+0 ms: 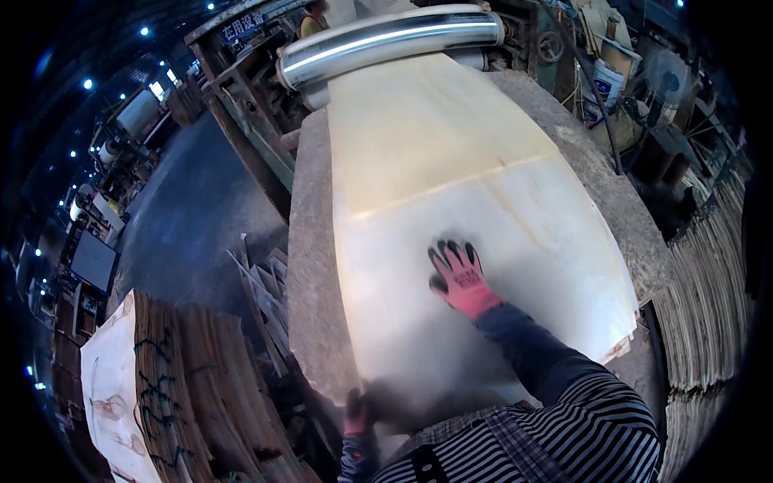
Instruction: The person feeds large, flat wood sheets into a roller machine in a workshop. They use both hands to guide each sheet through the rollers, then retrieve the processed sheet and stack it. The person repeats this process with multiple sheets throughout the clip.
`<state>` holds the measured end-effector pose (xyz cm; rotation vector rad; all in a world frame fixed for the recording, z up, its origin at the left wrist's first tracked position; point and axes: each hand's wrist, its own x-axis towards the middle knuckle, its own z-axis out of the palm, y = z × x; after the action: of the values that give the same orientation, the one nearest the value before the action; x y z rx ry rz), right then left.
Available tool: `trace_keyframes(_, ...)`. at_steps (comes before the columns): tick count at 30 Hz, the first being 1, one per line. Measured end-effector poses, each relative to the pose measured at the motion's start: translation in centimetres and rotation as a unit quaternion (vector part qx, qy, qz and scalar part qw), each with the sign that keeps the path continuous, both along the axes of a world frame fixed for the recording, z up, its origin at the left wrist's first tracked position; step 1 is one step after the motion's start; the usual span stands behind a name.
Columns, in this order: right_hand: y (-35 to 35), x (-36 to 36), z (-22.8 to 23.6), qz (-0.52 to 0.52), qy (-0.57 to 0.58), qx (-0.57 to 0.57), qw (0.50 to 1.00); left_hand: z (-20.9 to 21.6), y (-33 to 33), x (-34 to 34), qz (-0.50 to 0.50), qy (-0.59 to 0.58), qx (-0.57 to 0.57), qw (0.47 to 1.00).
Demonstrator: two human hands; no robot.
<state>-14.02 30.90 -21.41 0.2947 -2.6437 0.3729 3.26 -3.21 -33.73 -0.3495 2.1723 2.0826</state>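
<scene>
Pale sheet (394, 266), centre, roller (394, 47) at 12 o'clock: right hand (463, 278), fingers spread wide, gripping nothing, best laid flat for even smoothing; left hand (355, 414), 6 o'clock, finger closure indiscernible.

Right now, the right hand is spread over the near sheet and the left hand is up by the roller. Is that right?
Not quite: the left hand is not by the roller; the head view shows it at the closer left corner of the near sheet. The right hand is indeed spread over that sheet.
</scene>
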Motion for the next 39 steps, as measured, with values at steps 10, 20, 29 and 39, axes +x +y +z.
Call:
trace_keyframes(10, 1.9, 24.4, 0.5, 0.106, -0.241, 0.028, 0.964, 14.9, 3.5, -3.0, -0.253, 0.145, -0.098, 0.951)
trace_keyframes(20, 2.3, 28.5, 9.9, -0.057, -0.009, -0.053, 0.997, 22.4, 6.7, -1.1, -0.152, 0.041, 0.361, 0.919)
trace_keyframes(29, 1.9, 19.7, 12.8, 0.011, 0.014, -0.055, 0.998, 7.6, 4.2, 2.0, -0.154, 0.068, -0.324, 0.931)
trace_keyframes(39, 4.6, -2.2, 4.3, 0.010, 0.060, -0.104, 0.993, 7.5, 4.6, 0.1, -0.089, 0.035, -0.200, 0.975)
